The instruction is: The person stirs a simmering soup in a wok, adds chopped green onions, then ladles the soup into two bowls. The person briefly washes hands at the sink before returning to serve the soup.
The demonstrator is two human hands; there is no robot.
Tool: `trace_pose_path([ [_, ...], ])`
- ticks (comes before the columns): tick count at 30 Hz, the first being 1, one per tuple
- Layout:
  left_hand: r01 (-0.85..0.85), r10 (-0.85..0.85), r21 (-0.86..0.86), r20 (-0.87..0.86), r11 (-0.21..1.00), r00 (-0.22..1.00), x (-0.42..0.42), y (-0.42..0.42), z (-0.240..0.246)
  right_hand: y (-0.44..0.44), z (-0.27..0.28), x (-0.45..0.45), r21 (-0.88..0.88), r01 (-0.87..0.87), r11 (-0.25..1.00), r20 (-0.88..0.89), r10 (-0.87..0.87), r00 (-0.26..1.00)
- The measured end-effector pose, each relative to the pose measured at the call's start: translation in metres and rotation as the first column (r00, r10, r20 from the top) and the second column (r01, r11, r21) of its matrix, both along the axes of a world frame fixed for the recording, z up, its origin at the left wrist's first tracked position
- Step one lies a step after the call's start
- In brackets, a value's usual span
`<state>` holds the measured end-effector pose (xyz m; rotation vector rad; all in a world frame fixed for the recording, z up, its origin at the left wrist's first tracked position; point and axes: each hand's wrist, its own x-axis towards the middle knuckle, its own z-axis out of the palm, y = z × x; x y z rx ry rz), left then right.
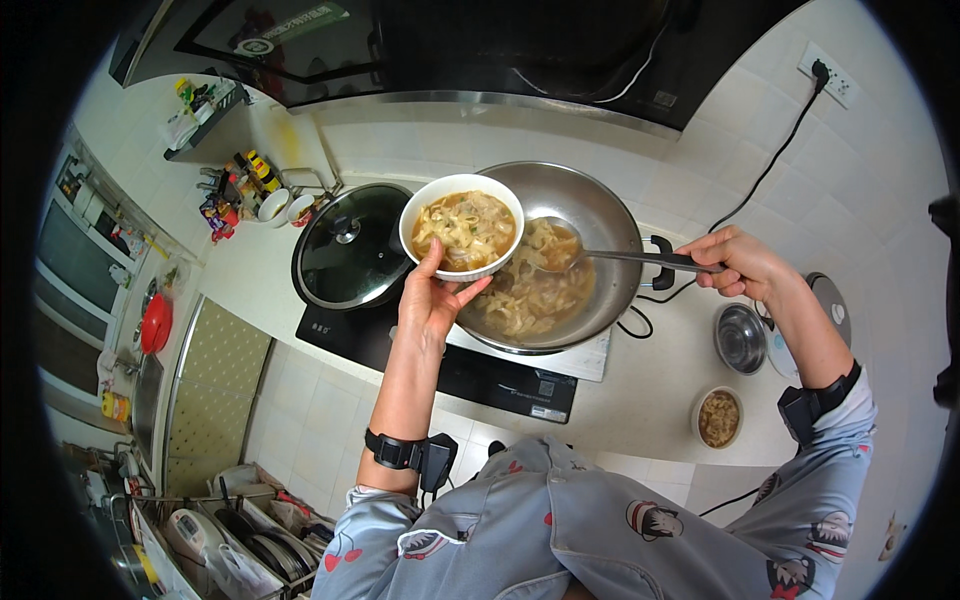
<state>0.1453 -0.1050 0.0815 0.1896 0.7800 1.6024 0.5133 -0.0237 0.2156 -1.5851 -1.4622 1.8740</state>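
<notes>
My left hand (pixel 437 296) holds a white bowl (pixel 461 271) by its near rim, thumb over the edge. Brothy, dumpling-like food (pixel 465 229) with green bits nearly fills the bowl. My right hand (pixel 739 262) grips the handle of a metal ladle (pixel 637 259). The ladle's head carries a portion of the same food and sits low in the large steel wok (pixel 611 217), just right of the bowl. More pale food in brown broth (pixel 536 300) lies at the wok's bottom. The bowl hangs over the wok's left rim and hides part of it.
A black pot with a glass lid (pixel 352 251) stands left of the wok on the cooktop (pixel 502 384). On the right counter are a filled small bowl (pixel 718 418) and a steel basin (pixel 741 339). A black cord (pixel 780 161) runs behind my right hand. The range hood (pixel 480 52) overhangs the wok.
</notes>
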Motion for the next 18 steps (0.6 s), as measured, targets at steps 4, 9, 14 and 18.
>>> trace_pose_path([
  [4,-0.005,0.005,-0.028,0.001,1.0,1.0,0.0,0.0,0.0,0.002,0.017,0.004,-0.015,0.019,1.0,-0.006,-0.019,1.0],
  [9,0.007,-0.007,-0.011,0.013,1.0,1.0,0.001,-0.001,0.001,0.008,0.032,0.008,-0.049,0.091,0.995,0.008,-0.091,0.996],
  [14,-0.005,0.005,0.001,-0.001,1.0,1.0,0.002,-0.002,0.003,0.015,0.038,0.013,-0.073,0.081,0.994,-0.016,-0.082,0.996],
  [18,-0.005,0.005,0.005,0.005,1.0,1.0,0.003,-0.002,0.003,0.019,0.035,0.014,-0.058,0.159,0.986,-0.011,-0.16,0.987],
])
